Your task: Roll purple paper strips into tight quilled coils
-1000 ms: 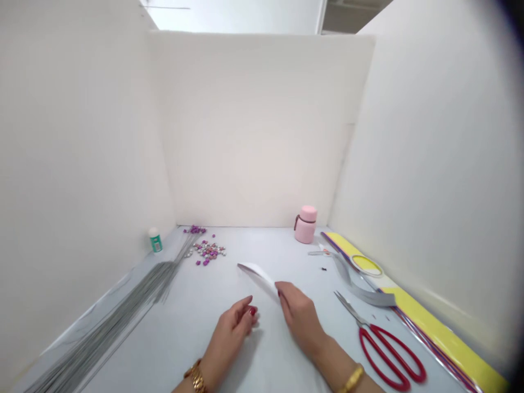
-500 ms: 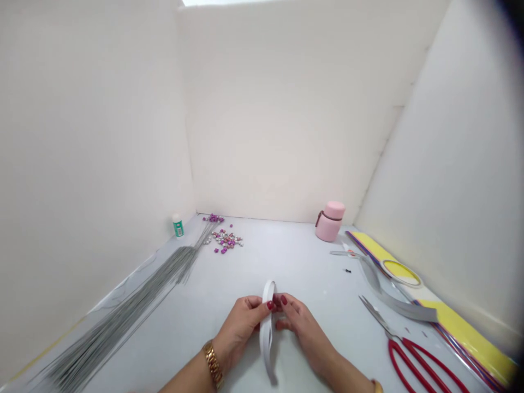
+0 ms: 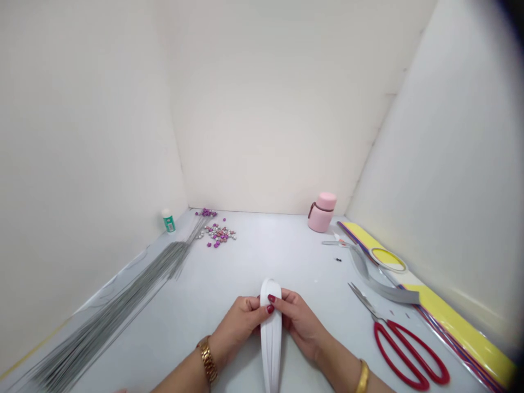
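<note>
Low in the middle of the head view, a bundle of narrow white paper strips (image 3: 271, 349) is bent over in a loop at its top, its long ends hanging down toward me. My left hand (image 3: 241, 322) pinches the bundle from the left, thumb on its front. From the right, my right hand (image 3: 298, 322) grips it too, the thumb pressed on the strips near the loop. Both thumbs lie close together; the fingers behind the paper are partly hidden.
Left lies a bundle of grey wires (image 3: 123, 305), with small purple and silver stars (image 3: 221, 234) near its far end and a green-labelled bottle (image 3: 168, 221). Right are red-handled scissors (image 3: 388, 322), a grey strip (image 3: 385, 289), a tape roll (image 3: 388, 260), yellow sheets (image 3: 458, 327) and a pink flask (image 3: 322, 213).
The white strips have turned from edge-on to face me more broadly. My right hand has closed on them, its thumb now on their front. The whole view has shifted slightly.
</note>
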### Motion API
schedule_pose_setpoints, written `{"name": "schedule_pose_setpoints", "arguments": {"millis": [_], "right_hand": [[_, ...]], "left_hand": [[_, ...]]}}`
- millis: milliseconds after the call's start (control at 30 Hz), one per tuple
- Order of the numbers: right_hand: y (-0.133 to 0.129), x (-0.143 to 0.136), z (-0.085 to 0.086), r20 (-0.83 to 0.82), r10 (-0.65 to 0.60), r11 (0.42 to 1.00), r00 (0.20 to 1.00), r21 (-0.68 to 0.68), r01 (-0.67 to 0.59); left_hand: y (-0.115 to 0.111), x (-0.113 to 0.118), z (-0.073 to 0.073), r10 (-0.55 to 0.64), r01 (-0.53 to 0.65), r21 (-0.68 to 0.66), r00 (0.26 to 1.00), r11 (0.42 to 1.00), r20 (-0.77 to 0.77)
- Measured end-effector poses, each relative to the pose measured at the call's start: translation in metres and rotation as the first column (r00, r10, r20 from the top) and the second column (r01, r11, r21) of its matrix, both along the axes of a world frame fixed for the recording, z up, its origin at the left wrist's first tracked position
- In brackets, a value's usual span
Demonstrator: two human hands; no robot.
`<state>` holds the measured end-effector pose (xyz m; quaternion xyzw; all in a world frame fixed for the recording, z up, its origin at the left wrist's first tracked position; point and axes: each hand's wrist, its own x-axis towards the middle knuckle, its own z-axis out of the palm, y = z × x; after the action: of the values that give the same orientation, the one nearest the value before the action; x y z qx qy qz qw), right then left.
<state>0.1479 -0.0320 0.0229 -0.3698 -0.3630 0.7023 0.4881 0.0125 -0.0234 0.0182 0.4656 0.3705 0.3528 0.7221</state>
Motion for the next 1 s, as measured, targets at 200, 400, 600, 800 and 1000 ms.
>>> {"name": "schedule_pose_setpoints", "arguments": {"millis": [200, 400, 600, 800, 1000], "right_hand": [[0.004, 0.004, -0.002, -0.011, -0.045, 0.999, 0.999, -0.02, 0.045], [0.002, 0.004, -0.005, -0.006, -0.014, 1.0, 1.0, -0.001, 0.014], [0.007, 0.007, -0.007, -0.062, -0.071, 0.995, 0.996, -0.067, 0.067], [0.032, 0.043, -0.009, -0.256, -0.293, 0.953, 0.921, -0.162, 0.258], [0.039, 0.059, -0.005, -0.331, -0.332, 0.943, 0.884, -0.125, 0.307]], "left_hand": [[0.005, 0.001, -0.003, 0.147, -0.146, 0.035, 0.988, 0.989, -0.039], [0.004, 0.001, -0.001, 0.073, -0.07, 0.072, 0.996, 0.995, -0.053], [0.005, -0.001, 0.004, 0.092, -0.093, 0.008, 0.994, 0.996, 0.066], [0.027, -0.023, -0.004, 0.458, -0.275, -0.434, 0.79, 0.858, 0.406], [0.031, -0.027, -0.003, 0.453, -0.229, -0.457, 0.756, 0.86, 0.473]]}}
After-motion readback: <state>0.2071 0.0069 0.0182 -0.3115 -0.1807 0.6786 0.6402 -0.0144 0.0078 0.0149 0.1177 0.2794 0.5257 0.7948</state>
